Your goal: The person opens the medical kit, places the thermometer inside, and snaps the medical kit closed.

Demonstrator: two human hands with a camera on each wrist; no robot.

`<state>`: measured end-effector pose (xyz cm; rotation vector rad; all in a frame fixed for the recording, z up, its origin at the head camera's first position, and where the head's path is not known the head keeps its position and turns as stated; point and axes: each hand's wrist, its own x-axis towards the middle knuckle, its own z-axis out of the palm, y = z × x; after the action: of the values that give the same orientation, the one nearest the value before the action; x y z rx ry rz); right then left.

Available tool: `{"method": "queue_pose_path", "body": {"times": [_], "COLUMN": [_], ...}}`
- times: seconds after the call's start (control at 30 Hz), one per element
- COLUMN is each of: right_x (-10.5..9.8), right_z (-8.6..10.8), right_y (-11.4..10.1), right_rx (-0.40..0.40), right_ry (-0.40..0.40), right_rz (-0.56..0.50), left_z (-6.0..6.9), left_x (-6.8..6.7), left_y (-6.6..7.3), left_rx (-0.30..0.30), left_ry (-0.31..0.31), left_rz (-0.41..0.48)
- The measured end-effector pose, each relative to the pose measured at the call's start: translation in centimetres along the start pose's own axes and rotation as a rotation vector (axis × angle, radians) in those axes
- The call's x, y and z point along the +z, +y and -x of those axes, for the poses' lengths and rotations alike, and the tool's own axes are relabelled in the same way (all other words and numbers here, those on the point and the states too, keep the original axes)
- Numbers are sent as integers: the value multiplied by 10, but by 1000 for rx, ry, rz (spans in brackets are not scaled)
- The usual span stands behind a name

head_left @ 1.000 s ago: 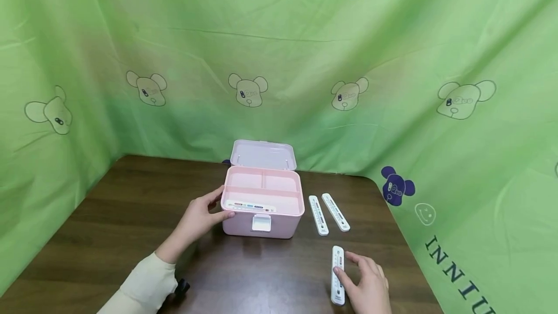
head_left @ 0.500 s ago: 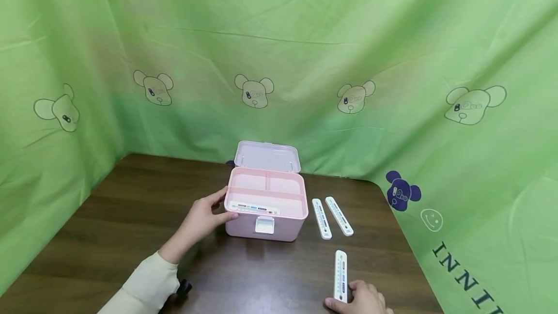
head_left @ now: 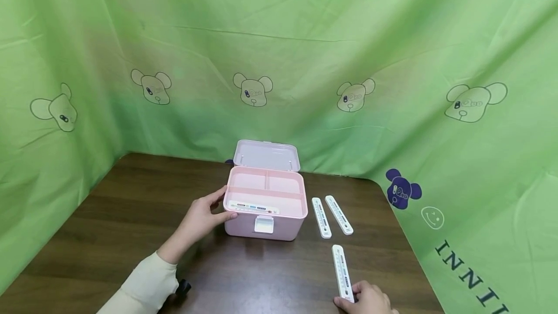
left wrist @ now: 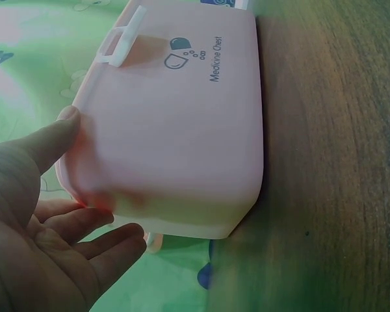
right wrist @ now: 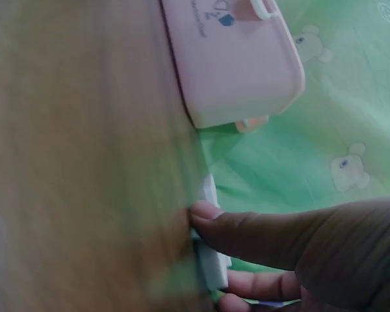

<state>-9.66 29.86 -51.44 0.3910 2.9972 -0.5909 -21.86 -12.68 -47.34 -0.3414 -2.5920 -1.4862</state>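
A pink medicine box, printed "Medicine Chest", stands with its lid tipped back. My left hand holds its left front corner. In the left wrist view the thumb is at the front rim and the other fingers are along the side, some of them loose. One white thermometer lies in the tray's front compartment. At the lower right, my right hand pinches the near end of another white thermometer between thumb and fingers. Two more thermometers, a left one and a right one, lie right of the box.
The brown wooden table ends at a green curtain with bear drawings, which hangs behind and along both sides. A small black object shows beside the left wrist.
My right hand has moved down to the near end of the thermometer and now pinches it there; the thermometer has swung to a slant. The left hand stays on the box.
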Motion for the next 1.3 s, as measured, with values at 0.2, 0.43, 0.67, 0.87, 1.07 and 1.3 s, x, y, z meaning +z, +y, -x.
{"method": "queue_pose_path", "body": {"times": [0.2, 0.43, 0.67, 0.87, 1.07, 1.3], "right_x": [-6, -8, -9, -6, 0, -12], "right_z": [-5, -10, -11, -12, -15, -21], "right_y": [12, 25, 37, 44, 44, 37], "right_rx": [-23, -99, -106, -179, -323, -418], "right_ry": [-27, 35, 46, 124, 298, 363], "right_rz": [-31, -118, -202, -240, -259, -293], "left_z": [0, 1, 2, 2, 2, 2], "left_x": [0, -1, -1, -1, -1, 0], "left_y": [1, 2, 3, 5, 4, 4], "left_rx": [0, -3, 1, -1, -1, 6], "left_ry": [-2, 3, 1, -4, -3, 2], "left_rz": [5, 0, 4, 12, 4, -9]}}
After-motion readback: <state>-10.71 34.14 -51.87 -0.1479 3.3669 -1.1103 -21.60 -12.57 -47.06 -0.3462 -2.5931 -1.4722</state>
